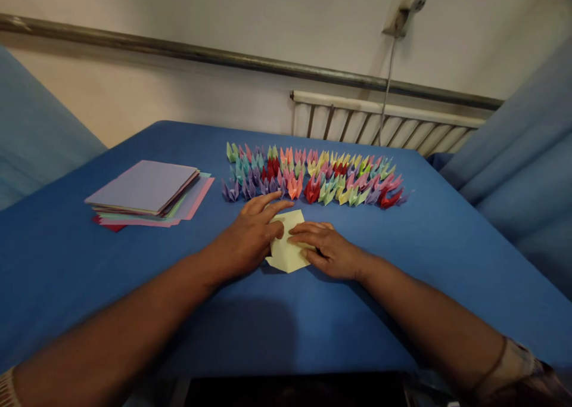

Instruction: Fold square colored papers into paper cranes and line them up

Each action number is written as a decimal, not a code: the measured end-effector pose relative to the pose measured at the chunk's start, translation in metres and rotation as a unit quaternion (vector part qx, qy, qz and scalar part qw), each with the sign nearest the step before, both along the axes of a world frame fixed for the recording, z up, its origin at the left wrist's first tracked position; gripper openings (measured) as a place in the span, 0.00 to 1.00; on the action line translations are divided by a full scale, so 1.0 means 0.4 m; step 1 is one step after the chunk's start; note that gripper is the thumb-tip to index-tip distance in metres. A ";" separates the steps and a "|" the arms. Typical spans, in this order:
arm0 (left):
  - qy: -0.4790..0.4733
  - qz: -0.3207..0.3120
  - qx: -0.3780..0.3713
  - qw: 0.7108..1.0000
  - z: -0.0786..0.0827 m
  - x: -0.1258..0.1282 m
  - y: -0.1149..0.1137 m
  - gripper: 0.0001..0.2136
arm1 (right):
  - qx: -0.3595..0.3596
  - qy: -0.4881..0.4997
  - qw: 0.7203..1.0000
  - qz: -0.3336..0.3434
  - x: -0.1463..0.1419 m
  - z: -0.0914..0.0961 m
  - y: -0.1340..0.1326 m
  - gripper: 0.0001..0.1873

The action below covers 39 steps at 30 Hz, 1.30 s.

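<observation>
A pale yellow sheet of origami paper [290,246], partly folded, lies on the blue-covered table in front of me. My left hand [257,234] rests over its left edge, fingers stretched forward and spread, with the thumb on the paper. On the right side, my right hand [330,251] lies with extended fingers on the sheet and the thumb apart below them. Just beyond both hands stand several rows of small folded paper cranes [295,185] in many colours. Parts of the yellow sheet are hidden under my fingers.
A stack of coloured square paper [145,188] lies at the left on the blue table cover [357,329]. Behind the table are a radiator [384,109], a metal pipe [223,56] and a wall socket with a plug [400,15]. Blue curtains [527,157] hang at both sides.
</observation>
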<state>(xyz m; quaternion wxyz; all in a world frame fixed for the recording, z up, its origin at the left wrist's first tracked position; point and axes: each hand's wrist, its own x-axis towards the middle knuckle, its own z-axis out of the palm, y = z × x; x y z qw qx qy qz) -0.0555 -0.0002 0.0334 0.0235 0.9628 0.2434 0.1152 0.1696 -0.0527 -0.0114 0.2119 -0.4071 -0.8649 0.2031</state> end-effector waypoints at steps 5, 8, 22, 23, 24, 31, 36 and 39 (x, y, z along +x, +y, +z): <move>0.059 0.018 0.015 0.998 0.006 -0.019 0.004 0.10 | -0.012 -0.017 1.000 0.014 0.008 0.005 -0.004 0.52; 0.046 0.011 0.010 0.999 -0.004 -0.019 0.012 0.10 | 0.010 0.000 1.000 0.001 0.011 -0.004 0.002 0.48; -0.073 0.045 -0.196 0.977 -0.037 -0.012 0.032 0.17 | -0.042 0.128 0.983 -0.125 0.047 -0.007 0.025 0.03; -0.080 0.062 -0.204 0.974 -0.037 -0.010 0.033 0.16 | -0.053 0.129 0.981 -0.138 0.044 -0.012 0.027 0.03; -0.086 0.086 -0.207 0.971 -0.037 -0.009 0.035 0.16 | -0.062 0.133 0.977 -0.156 0.041 -0.019 0.031 0.03; 0.008 0.173 -0.141 0.975 -0.043 -0.008 0.047 0.14 | -0.019 0.095 0.956 -0.276 0.008 -0.048 0.060 0.25; -0.004 0.202 -0.092 0.975 -0.044 -0.022 0.036 0.26 | 0.091 0.007 0.975 -0.204 -0.009 -0.029 0.041 0.35; -0.010 0.200 -0.064 0.978 -0.044 -0.026 0.028 0.37 | 0.080 -0.054 0.991 -0.092 -0.025 -0.021 0.016 0.28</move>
